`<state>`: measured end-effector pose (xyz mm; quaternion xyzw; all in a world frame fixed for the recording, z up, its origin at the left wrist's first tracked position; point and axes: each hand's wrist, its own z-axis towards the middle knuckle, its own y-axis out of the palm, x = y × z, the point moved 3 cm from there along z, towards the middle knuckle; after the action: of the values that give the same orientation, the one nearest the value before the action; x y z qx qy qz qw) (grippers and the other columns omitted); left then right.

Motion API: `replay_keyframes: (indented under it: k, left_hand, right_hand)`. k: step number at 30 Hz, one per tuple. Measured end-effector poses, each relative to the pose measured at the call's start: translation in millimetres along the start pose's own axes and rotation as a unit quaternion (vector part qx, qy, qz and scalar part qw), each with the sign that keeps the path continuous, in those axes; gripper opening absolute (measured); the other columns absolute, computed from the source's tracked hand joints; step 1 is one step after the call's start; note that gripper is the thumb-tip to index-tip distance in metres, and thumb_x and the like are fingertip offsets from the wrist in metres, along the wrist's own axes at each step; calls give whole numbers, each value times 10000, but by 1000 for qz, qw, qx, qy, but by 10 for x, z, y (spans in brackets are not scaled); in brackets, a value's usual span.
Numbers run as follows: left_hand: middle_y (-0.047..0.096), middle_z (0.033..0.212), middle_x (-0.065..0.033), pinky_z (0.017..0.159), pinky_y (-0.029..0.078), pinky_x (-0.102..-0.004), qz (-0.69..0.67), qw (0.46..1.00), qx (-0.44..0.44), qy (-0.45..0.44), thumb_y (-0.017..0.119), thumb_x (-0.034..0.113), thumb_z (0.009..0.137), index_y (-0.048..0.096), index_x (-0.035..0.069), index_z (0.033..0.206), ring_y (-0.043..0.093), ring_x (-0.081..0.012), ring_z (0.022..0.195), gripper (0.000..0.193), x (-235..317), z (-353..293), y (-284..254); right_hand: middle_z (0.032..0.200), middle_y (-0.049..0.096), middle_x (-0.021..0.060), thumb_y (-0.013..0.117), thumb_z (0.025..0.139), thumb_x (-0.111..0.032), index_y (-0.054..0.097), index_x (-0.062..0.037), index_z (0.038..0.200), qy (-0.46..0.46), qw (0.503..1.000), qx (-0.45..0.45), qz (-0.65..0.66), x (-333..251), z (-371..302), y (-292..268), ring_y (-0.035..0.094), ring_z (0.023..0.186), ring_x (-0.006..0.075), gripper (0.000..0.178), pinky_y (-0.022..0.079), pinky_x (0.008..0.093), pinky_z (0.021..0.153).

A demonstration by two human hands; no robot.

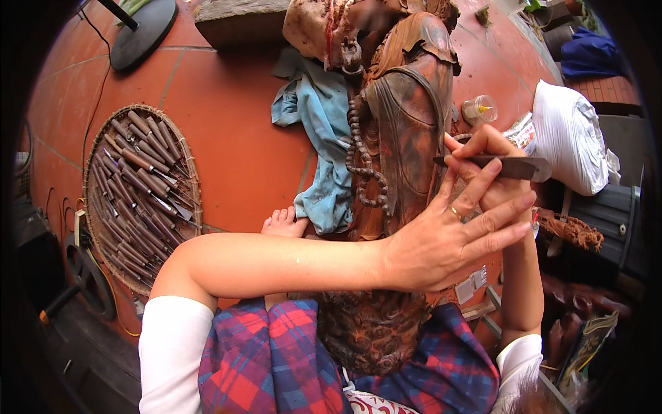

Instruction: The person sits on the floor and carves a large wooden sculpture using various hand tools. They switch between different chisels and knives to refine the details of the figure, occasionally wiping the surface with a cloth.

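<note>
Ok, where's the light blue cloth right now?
In the head view, the light blue cloth lies left of centre, just left of the carved wooden figure, its near end beside a bare foot.

Your right hand [491, 141] partly covered by left hand [434, 245]; left thumb out of sight. Fingers hide parts of flat dark tool [523, 168]. Wooden carving [407, 131]: far end cut by upper edge, stretch beneath your left forearm [310, 262] hidden. Basket [194, 165] slips behind your elbow; many blade tips too small to tell.
</note>
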<state>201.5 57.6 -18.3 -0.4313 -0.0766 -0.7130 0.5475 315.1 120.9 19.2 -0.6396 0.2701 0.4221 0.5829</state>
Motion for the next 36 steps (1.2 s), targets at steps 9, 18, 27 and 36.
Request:
replay_keyframes:
  k: [9, 18, 27, 36]
  left_hand:
    - [225, 1613, -137, 1141, 182, -684, 20, 1000, 14, 12, 722, 313, 828, 464, 224, 1460, 43, -581, 1445, 689, -42, 60, -20]
    - [178, 1624, -165, 1130, 188, -700, -26, 999, 28, 20, 768, 222, 772, 440, 263, 1476, -3, -580, 1448, 778, -70, -8, -4]
    - [187, 1630, -125, 1098, 169, -751, 4, 999, -29, 41, 760, 341, 751, 414, 233, 1492, 33, -523, 1475, 825, -96, 30, -23]
    - [197, 1632, -124, 1102, 159, -745, -35, 998, -35, 36, 765, 355, 729, 371, 241, 1518, 58, -427, 1509, 890, -92, 5, 11]
  right_hand:
    - [729, 611, 45, 754, 798, 11, 565, 13, 805, 11, 997, 57, -45, -28, 54, 6, 551, 670, 99, 189, 464, 256, 601]
    - [691, 576, 48, 749, 755, 46, 539, 9, 790, 8, 998, 57, -25, -50, 55, 85, 535, 637, 114, 216, 521, 281, 730]
    - [750, 625, 33, 755, 837, -3, 591, 6, 818, 10, 997, 71, 1, 89, -13, -11, 583, 701, 91, 165, 498, 245, 666]
    - [777, 663, 100, 748, 784, -12, 746, -21, 929, -62, 994, 41, -82, 53, -62, -37, 603, 649, 161, 146, 503, 284, 662]
